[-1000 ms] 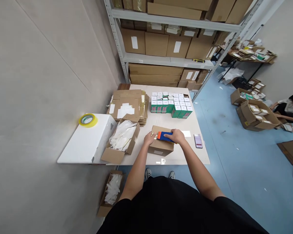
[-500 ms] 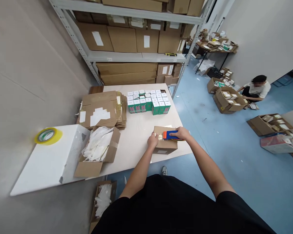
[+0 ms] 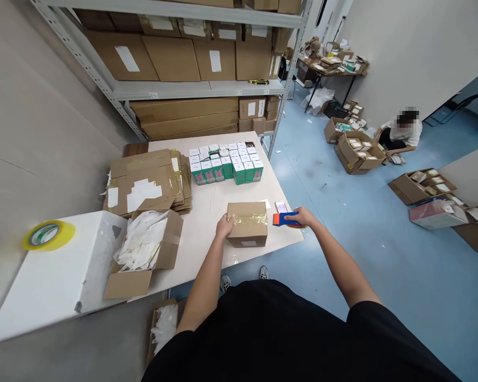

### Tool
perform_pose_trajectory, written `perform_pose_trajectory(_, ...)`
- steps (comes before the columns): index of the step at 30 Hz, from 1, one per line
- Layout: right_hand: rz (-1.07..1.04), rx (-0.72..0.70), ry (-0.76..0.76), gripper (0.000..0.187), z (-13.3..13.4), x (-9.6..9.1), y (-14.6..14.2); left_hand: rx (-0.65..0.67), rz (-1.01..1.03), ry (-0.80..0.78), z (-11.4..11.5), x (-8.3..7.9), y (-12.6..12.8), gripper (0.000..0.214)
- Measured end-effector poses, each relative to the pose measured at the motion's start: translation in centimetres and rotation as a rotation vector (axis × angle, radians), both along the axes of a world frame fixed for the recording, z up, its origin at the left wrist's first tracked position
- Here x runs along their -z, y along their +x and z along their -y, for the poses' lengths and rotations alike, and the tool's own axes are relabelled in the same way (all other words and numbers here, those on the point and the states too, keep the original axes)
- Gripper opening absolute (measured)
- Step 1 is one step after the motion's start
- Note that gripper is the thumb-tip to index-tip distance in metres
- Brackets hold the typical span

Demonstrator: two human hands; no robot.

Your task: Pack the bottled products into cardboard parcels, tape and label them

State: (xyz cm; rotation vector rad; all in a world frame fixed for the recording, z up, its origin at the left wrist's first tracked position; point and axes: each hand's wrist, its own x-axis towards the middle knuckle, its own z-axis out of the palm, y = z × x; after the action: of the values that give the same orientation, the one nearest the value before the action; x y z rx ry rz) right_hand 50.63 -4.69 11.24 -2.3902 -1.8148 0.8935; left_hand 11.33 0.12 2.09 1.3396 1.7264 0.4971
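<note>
A closed cardboard box (image 3: 247, 234) rests on the table near its front edge, with a strip of shiny clear tape (image 3: 252, 219) across its top. My left hand (image 3: 224, 227) grips the box's left side, thumb up by the top edge. To the right of the box, my right hand (image 3: 304, 216) is wrapped round a blue tape dispenser (image 3: 289, 218) with an orange front end. The dispenser is apart from the box. Just behind it lies a phone-like thing with a lit face (image 3: 281, 207). Several green and white small boxes (image 3: 227, 163) stand grouped farther back.
Flattened cardboard (image 3: 143, 172) is stacked at the table's left. In front stands an open carton of white paper scraps (image 3: 143, 241). A yellow tape roll (image 3: 49, 235) lies on a white block (image 3: 51, 281). Shelving (image 3: 199, 90) borders the back; a person (image 3: 402, 130) crouches among cartons at right.
My right hand has drawn the tape dispenser off the box to the right, leaving tape along the top. My left hand has shifted from the top onto the left side. The view has turned right.
</note>
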Motion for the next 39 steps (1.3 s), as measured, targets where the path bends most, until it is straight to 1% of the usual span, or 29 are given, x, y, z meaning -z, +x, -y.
perform_pose_trajectory(3,-0.075,-0.015,0.075,0.053,-0.7,0.7,-3.7,-0.046,0.064,0.015,-0.3,0.1,-2.8,0.041)
perform_pose_trajectory(5,-0.122,-0.038,0.112,0.055,-1.4,1.0,-6.5,-0.066,0.069,0.025,-0.3,0.0,-5.0,0.042)
perform_pose_trajectory(9,-0.204,-0.123,0.152,0.059,-3.0,0.8,-13.3,-0.127,-0.066,0.053,-0.2,-0.8,-10.2,0.042)
perform_pose_trajectory(11,-0.2,-0.171,0.148,0.059,-3.9,0.6,-17.2,-0.17,-0.113,0.069,-0.1,-1.4,-12.5,0.04)
perform_pose_trajectory(13,-0.171,-0.202,0.121,0.058,-4.6,0.4,-21.0,-0.179,-0.119,0.088,-0.1,-2.1,-14.3,0.038)
perform_pose_trajectory(15,-0.136,-0.217,0.093,0.057,-5.1,0.4,-24.5,-0.14,-0.111,0.109,-0.1,-2.6,-15.3,0.039)
perform_pose_trajectory(16,-0.119,-0.221,0.086,0.057,-5.3,0.5,-26.2,-0.107,-0.106,0.117,-0.1,-2.9,-15.6,0.041)
perform_pose_trajectory(18,-0.089,-0.231,0.079,0.055,-5.5,0.8,-29.3,-0.084,-0.114,0.095,-0.1,-3.0,-15.8,0.044)
perform_pose_trajectory(21,-0.053,-0.246,0.057,0.054,-5.6,1.3,-33.0,-0.147,-0.189,0.031,0.2,-2.5,-15.9,0.049)
perform_pose_trajectory(23,-0.028,-0.259,0.031,0.055,-5.7,1.5,-34.7,-0.19,-0.236,-0.024,0.7,-1.7,-15.9,0.047)
perform_pose_trajectory(26,0.013,-0.301,-0.012,0.055,-5.8,1.9,-35.7,-0.192,-0.238,-0.09,1.9,-0.2,-15.5,0.04)
perform_pose_trajectory(29,0.049,-0.334,-0.065,0.054,-5.7,2.3,-34.8,-0.175,-0.204,-0.121,3.1,1.2,-14.0,0.037)
perform_pose_trajectory(33,0.081,-0.295,-0.112,0.055,-5.8,2.8,-31.6,-0.171,-0.188,-0.156,3.5,2.3,-10.8,0.039)
perform_pose_trajectory(36,0.08,-0.25,-0.155,0.056,-5.8,2.9,-28.8,-0.133,-0.186,-0.202,3.1,2.6,-8.1,0.039)
perform_pose_trajectory(39,0.074,-0.233,-0.163,0.054,-5.5,3.0,-26.4,-0.131,-0.204,-0.243,3.0,2.9,-5.6,0.04)
